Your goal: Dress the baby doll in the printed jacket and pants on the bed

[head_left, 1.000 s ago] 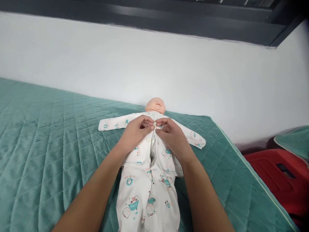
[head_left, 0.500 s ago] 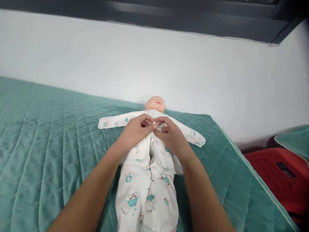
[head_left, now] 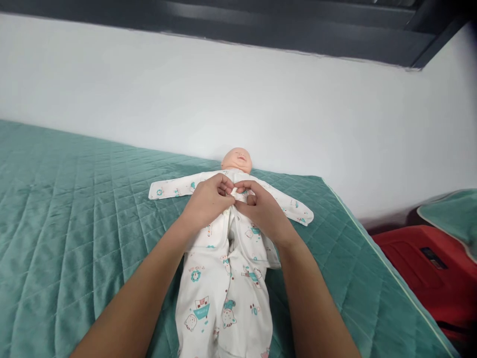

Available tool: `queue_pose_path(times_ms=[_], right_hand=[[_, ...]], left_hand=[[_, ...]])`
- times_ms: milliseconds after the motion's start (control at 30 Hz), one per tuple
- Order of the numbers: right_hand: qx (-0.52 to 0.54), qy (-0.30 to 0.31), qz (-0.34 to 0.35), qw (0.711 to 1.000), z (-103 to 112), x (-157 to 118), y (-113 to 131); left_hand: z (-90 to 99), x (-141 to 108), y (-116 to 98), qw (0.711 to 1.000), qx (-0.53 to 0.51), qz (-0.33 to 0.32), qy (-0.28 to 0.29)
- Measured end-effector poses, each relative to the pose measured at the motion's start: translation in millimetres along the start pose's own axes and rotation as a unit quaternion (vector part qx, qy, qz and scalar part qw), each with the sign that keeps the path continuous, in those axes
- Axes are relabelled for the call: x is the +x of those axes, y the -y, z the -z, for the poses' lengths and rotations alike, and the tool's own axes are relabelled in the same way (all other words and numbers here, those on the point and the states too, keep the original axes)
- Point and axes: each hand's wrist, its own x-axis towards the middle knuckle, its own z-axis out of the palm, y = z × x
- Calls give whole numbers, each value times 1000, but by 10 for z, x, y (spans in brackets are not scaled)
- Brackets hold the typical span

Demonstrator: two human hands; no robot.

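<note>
A baby doll (head_left: 237, 160) lies on its back, its head near the wall, in a white printed top (head_left: 208, 237) with both sleeves spread out. White printed trousers (head_left: 223, 308) cover its legs. At the doll's chest, my left hand (head_left: 209, 200) pinches one front edge of the top. My right hand (head_left: 261, 206) pinches the other edge, its fingertips close to those of my left hand. Below my hands the top's front hangs apart, and a button shows near my left thumb.
The doll lies on a green quilted cover (head_left: 93, 214). Behind it stands a white wall (head_left: 238, 94) under a dark frame (head_left: 238, 25). A red object (head_left: 413, 268) and more green cloth (head_left: 452, 214) are at the right, beyond the cover's edge.
The view has shifted slightly. My fingertips have moved a little apart, and a bit of the white top now shows between them.
</note>
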Motion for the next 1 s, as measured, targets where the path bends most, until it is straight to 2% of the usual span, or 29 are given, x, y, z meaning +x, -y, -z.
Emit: queue_pose_path(times_ms=[200, 300, 567, 733, 867, 1000], right_hand=[[13, 20, -11, 1000, 17, -18, -11], [6, 21, -8, 1000, 22, -20, -21], [-2, 22, -19, 1000, 47, -25, -11], [1, 25, -20, 999, 53, -31, -9], [4, 23, -23, 999, 49, -32, -3], [6, 20, -22, 1000, 40, -30, 0]], left_hand=[[65, 11, 65, 995, -90, 15, 36], [68, 12, 72, 993, -103, 22, 49], [70, -49, -45, 998, -8, 40, 45], [114, -59, 37, 998, 59, -13, 27], [145, -48, 93, 995, 67, -57, 50], [146, -35, 100, 993, 65, -68, 72]])
